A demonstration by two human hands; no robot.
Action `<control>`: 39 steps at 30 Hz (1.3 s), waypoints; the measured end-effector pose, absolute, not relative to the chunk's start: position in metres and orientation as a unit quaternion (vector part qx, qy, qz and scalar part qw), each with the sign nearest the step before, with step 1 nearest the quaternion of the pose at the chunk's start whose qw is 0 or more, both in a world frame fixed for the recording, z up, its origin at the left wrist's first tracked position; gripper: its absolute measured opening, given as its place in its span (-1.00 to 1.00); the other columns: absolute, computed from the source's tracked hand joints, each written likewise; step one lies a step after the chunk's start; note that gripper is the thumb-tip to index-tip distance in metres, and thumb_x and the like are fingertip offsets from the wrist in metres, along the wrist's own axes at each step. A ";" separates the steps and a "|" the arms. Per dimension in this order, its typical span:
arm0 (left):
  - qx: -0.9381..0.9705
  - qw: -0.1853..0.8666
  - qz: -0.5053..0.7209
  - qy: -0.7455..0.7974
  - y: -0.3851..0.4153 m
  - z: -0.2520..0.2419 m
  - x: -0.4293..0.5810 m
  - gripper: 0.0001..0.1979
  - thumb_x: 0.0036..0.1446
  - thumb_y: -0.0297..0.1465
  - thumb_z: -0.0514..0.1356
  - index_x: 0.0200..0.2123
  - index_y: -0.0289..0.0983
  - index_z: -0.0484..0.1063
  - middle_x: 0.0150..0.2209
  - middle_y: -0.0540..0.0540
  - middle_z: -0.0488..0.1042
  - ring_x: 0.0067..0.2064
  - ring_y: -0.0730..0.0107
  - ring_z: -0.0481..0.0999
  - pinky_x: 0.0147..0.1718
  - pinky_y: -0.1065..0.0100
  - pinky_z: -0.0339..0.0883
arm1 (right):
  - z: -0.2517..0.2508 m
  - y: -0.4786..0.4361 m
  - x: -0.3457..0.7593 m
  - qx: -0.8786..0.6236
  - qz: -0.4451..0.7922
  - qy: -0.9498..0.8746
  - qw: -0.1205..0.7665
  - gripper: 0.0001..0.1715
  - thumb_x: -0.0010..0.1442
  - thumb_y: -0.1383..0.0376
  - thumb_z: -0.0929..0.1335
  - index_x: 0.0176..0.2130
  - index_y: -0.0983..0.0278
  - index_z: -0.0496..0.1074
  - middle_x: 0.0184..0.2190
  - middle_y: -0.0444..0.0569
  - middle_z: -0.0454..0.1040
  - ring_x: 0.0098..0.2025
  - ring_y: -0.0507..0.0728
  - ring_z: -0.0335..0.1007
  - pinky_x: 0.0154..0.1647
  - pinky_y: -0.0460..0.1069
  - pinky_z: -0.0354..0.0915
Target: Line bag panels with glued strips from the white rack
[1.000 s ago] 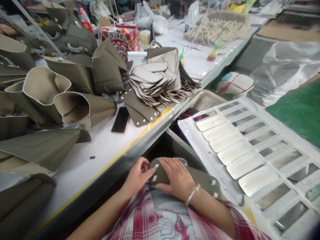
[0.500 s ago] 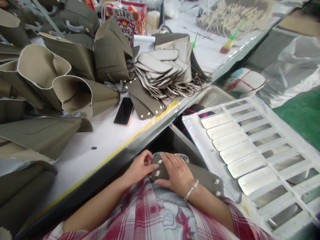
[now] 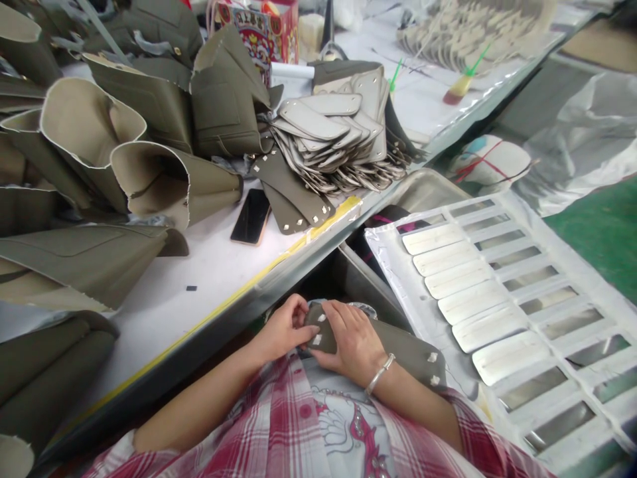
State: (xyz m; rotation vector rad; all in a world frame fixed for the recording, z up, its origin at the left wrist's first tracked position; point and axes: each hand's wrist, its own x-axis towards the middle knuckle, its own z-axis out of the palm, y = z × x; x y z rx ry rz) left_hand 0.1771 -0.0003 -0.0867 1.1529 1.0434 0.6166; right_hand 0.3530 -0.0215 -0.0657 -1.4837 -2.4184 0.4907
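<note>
I'm looking at a bag-making workshop: cut leather panels [image 3: 149, 179] heaped on a workbench [image 3: 209, 279], stacked pieces [image 3: 328, 139] beside them.

Illumination is bright, even and diffuse, arriving from overhead. Shadows are soft; the darkest zone lies just above the fingers [image 3: 298, 311], under the table edge [image 3: 279, 264]. The metal plates [image 3: 462, 302] right of the fingers show white glare. Straight lines bow far from the fingers, toward the frame borders. Focus is sharp throughout.

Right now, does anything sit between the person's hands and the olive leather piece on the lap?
Nothing visible does: the left hand and the right hand both grip one end of the olive leather piece directly.
</note>
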 end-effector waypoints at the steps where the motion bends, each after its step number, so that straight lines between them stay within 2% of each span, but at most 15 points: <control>1: 0.514 0.669 0.275 0.460 -0.001 -0.088 0.177 -0.69 -0.02 -0.34 0.23 -0.30 -0.20 0.11 -0.51 0.18 0.12 -0.57 0.59 0.23 -0.63 0.50 0.27 | -0.066 -0.022 0.353 -0.512 0.167 -0.832 0.131 -0.15 -0.08 0.07 0.43 0.08 0.44 0.18 -0.02 0.23 0.30 -0.01 0.32 0.21 0.04 0.19 0.15; 4: 0.527 0.659 0.271 0.463 -0.002 -0.090 0.178 -0.73 0.02 -0.34 0.19 -0.30 -0.20 0.10 -0.49 0.16 0.10 -0.56 0.58 0.21 -0.64 0.50 0.23 | -0.066 -0.022 0.354 -0.514 0.160 -0.832 0.133 -0.12 -0.11 0.07 0.45 0.08 0.44 0.19 -0.01 0.22 0.30 -0.01 0.32 0.21 0.06 0.18 0.14; 10: 0.569 0.606 0.281 0.480 -0.003 -0.095 0.180 -0.78 0.05 -0.38 0.17 -0.31 -0.21 0.12 -0.49 0.14 0.11 -0.47 0.54 0.18 -0.52 0.49 0.16 | -0.065 -0.020 0.356 -0.510 0.165 -0.836 0.120 -0.03 -0.09 -0.05 0.44 0.13 0.42 0.16 0.04 0.19 0.27 0.04 0.31 0.17 0.09 0.18 0.11; 16: 0.608 0.559 0.283 0.488 -0.001 -0.099 0.177 -0.79 0.07 -0.35 0.17 -0.30 -0.21 0.14 -0.50 0.14 0.12 -0.46 0.53 0.16 -0.46 0.45 0.12 | -0.064 -0.019 0.345 -0.523 0.159 -0.832 0.096 -0.09 -0.07 0.02 0.44 0.15 0.38 0.16 0.09 0.18 0.24 0.07 0.33 0.14 0.11 0.21 0.07; 20: 0.631 0.607 0.211 0.433 0.013 -0.097 0.163 -0.68 0.02 -0.23 0.22 -0.26 -0.24 0.18 -0.47 0.11 0.22 -0.44 0.50 0.26 -0.43 0.42 0.20 | -0.058 -0.018 0.358 -0.486 0.201 -0.844 0.105 0.08 -0.11 -0.05 0.44 0.20 0.42 0.06 0.14 0.21 0.19 0.15 0.30 0.09 0.16 0.18 0.06; 22: 0.644 0.623 0.174 0.409 0.023 -0.088 0.155 -0.61 0.02 -0.19 0.22 -0.16 -0.26 0.22 -0.36 0.02 0.33 -0.35 0.42 0.36 -0.34 0.36 0.29 | -0.050 -0.022 0.383 -0.479 0.226 -0.840 0.118 0.15 -0.10 -0.08 0.43 0.24 0.43 -0.03 0.17 0.21 0.14 0.19 0.26 0.05 0.17 0.14 0.08; 24: 0.692 0.574 0.163 0.406 0.031 -0.073 0.152 -0.48 0.03 -0.16 0.20 0.01 -0.24 0.18 -0.13 -0.12 0.37 -0.13 0.29 0.40 -0.17 0.26 0.31 | -0.042 -0.031 0.417 -0.505 0.220 -0.825 0.129 0.15 -0.06 -0.08 0.40 0.26 0.41 -0.09 0.19 0.22 0.11 0.21 0.25 0.04 0.17 0.14 0.10; 26: 0.777 0.478 0.138 0.384 0.035 -0.057 0.158 -0.26 -0.04 -0.09 0.24 0.16 -0.19 0.06 0.12 -0.19 0.22 0.11 0.17 0.26 0.04 0.17 0.19 | -0.038 -0.045 0.453 -0.536 0.191 -0.813 0.122 0.11 -0.02 -0.09 0.38 0.26 0.39 -0.09 0.18 0.24 0.12 0.20 0.28 0.05 0.15 0.17 0.11; 28: 0.865 0.375 0.080 0.324 0.033 -0.046 0.174 -0.03 -0.18 -0.01 0.29 0.24 -0.19 -0.06 0.25 -0.20 0.05 0.23 0.09 0.07 0.17 0.11 -0.01 | -0.040 -0.061 0.481 -0.553 0.164 -0.811 0.097 0.11 -0.03 -0.10 0.39 0.25 0.41 -0.06 0.15 0.27 0.15 0.17 0.31 0.10 0.13 0.19 0.13; 30: 0.919 0.282 0.023 0.274 0.025 -0.044 0.197 0.08 -0.24 0.04 0.30 0.26 -0.25 -0.10 0.26 -0.23 0.02 0.26 0.04 -0.02 0.21 0.06 -0.16 | -0.046 -0.074 0.494 -0.554 0.148 -0.816 0.072 0.11 -0.05 -0.11 0.39 0.23 0.44 -0.01 0.12 0.28 0.19 0.14 0.32 0.13 0.12 0.19 0.14; 32: 0.942 0.206 -0.004 0.265 0.015 -0.048 0.221 0.06 -0.23 0.04 0.28 0.25 -0.33 -0.08 0.22 -0.28 0.10 0.22 0.00 0.04 0.19 0.02 -0.19 | -0.055 -0.081 0.496 -0.548 0.134 -0.823 0.061 0.09 -0.05 -0.13 0.38 0.21 0.46 0.04 0.11 0.28 0.21 0.12 0.32 0.14 0.11 0.18 0.14; 35: 0.947 0.129 -0.009 0.294 0.001 -0.055 0.246 -0.02 -0.17 0.04 0.23 0.20 -0.42 0.03 0.10 -0.33 0.25 0.08 -0.02 0.22 0.11 0.03 -0.03 | -0.065 -0.083 0.488 -0.555 0.107 -0.823 0.058 0.10 -0.05 -0.20 0.34 0.19 0.51 0.10 0.08 0.30 0.24 0.07 0.33 0.17 0.08 0.20 0.14; 39: 0.949 0.097 -0.013 0.300 -0.005 -0.059 0.254 -0.13 -0.07 0.08 0.13 0.14 -0.45 0.13 0.02 -0.32 0.30 -0.02 0.01 0.26 0.00 0.07 0.08 | -0.070 -0.083 0.482 -0.566 0.082 -0.819 0.050 0.10 -0.03 -0.22 0.31 0.16 0.56 0.15 0.03 0.32 0.27 0.00 0.36 0.19 0.00 0.23 0.15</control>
